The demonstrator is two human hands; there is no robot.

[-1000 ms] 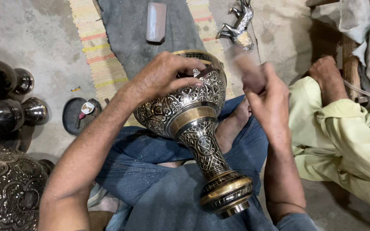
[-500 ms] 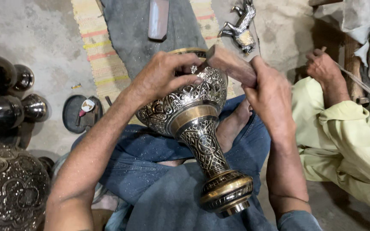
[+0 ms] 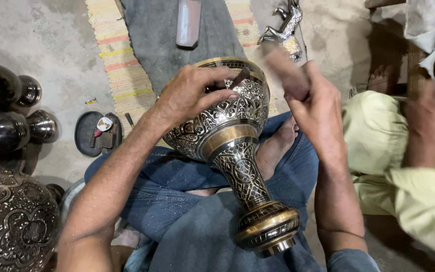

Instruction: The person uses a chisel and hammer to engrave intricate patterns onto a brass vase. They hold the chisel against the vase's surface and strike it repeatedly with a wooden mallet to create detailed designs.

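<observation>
A big carved brass vase is lying tilted across the person's lap (its foot pointing toward the camera). The left hand is curling over its rim, pinching a small dark tool. The right hand is hovering just beside the bowl, blurry, maybe closed around something.

Support: bare grey concrete floor, dusty and stained.
On it, upper centre: striped woven mat, overlaid by a grey cloth.
On the cloth: flat oblong block.
On the mat's right part: small metal horse figure.
Left edge: dark polished vases, engraved vase.
Beside the mat: shallow dark tray of small items.
</observation>
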